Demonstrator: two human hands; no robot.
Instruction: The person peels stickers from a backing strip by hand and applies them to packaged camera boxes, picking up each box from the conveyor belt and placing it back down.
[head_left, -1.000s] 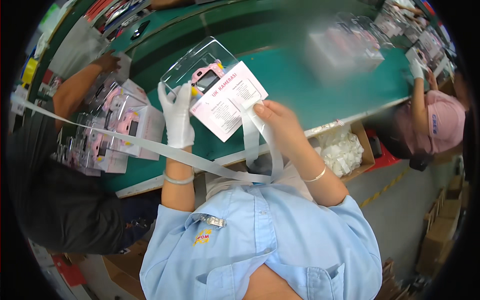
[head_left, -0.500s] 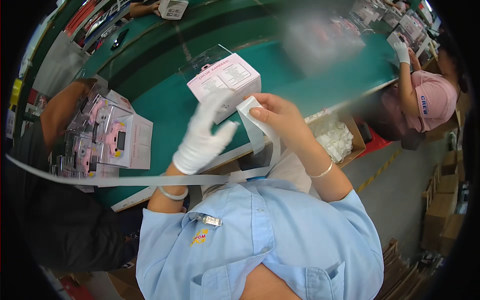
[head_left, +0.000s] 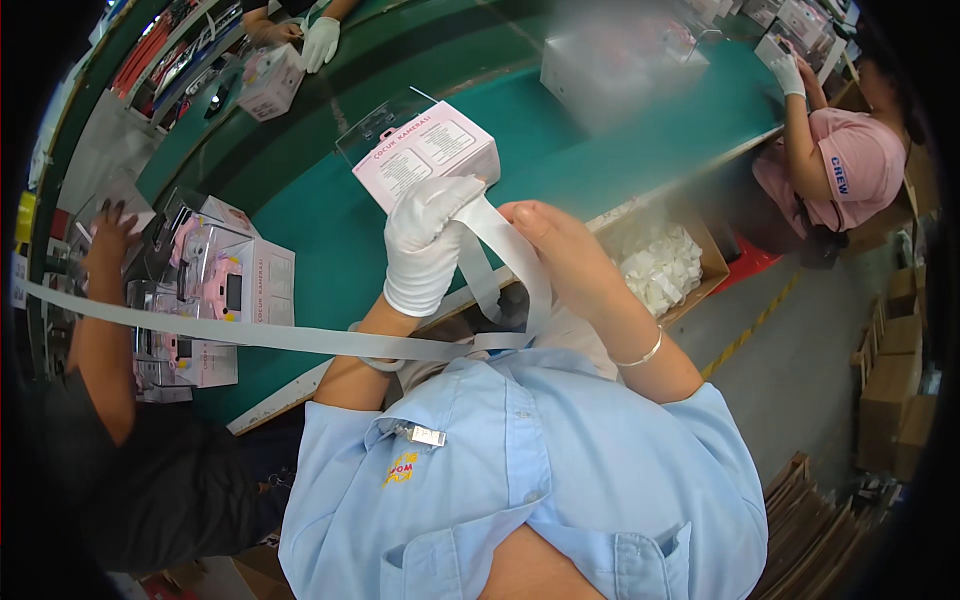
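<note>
A pale, shiny strip (head_left: 510,243) is pinched at its upper end by my white-gloved left hand (head_left: 425,240), which is closed. From there the strip bends down toward my waist. My bare right hand (head_left: 565,250) is beside the strip, its fingers loosely bent and apart from my left hand; the palm side is partly hidden. Just beyond my left glove, a white and pink carton (head_left: 440,150) with a clear plastic upright part lies on the green table (head_left: 315,200). The glove covers its near corner.
Several similar cartons with pink toy cameras (head_left: 230,285) are stacked at left, beside a co-worker's arm (head_left: 105,320). Another strip (head_left: 250,335) stretches across from the left edge. A cardboard box of crumpled white pieces (head_left: 665,270) stands at right. A person in pink (head_left: 835,170) works at far right.
My left hand has closed on the strip's end, which my right hand held before. My right hand has drawn slightly back. A co-worker's hands and a carton have shifted at the far left.
</note>
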